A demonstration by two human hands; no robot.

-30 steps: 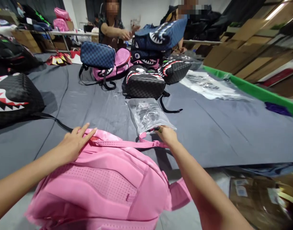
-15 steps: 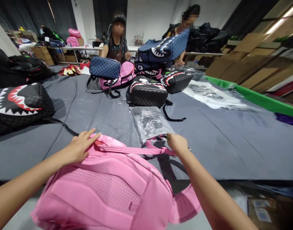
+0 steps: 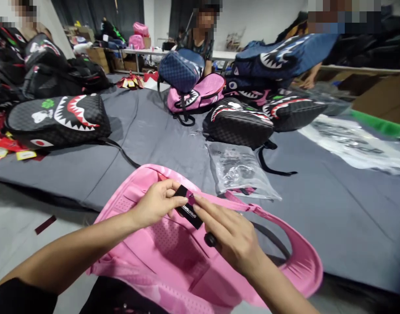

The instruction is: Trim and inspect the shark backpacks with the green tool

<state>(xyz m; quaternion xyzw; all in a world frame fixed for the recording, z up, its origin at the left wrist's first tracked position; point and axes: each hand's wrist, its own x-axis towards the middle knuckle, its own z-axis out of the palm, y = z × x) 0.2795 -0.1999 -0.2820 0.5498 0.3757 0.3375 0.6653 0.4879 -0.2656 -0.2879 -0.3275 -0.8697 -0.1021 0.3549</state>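
Observation:
A pink backpack (image 3: 174, 257) lies at the near table edge, its padded, dotted side and shoulder strap facing up. Above it, my left hand (image 3: 157, 203) pinches a small black tag (image 3: 190, 213) with white lettering. My right hand (image 3: 231, 226) has its fingertips on the tag's upper right side, beside a small purple piece (image 3: 190, 197). A round black knob (image 3: 210, 239) sticks out from under my right palm; the rest of that object is hidden. Just beyond the backpack lies a clear plastic bag (image 3: 239, 168).
Black shark-mouth backpacks lie at left (image 3: 59, 117) and centre right (image 3: 241, 124). Blue (image 3: 180, 67) and pink (image 3: 203, 93) backpacks are farther back. Red tags (image 3: 10, 144) lie at the left edge, plastic sheets (image 3: 357, 144) at right. People stand across the grey table (image 3: 161, 139).
My left hand has left the backpack's top edge and now holds the black tag. My right hand has moved from near the plastic bag to the tag. The view has shifted left.

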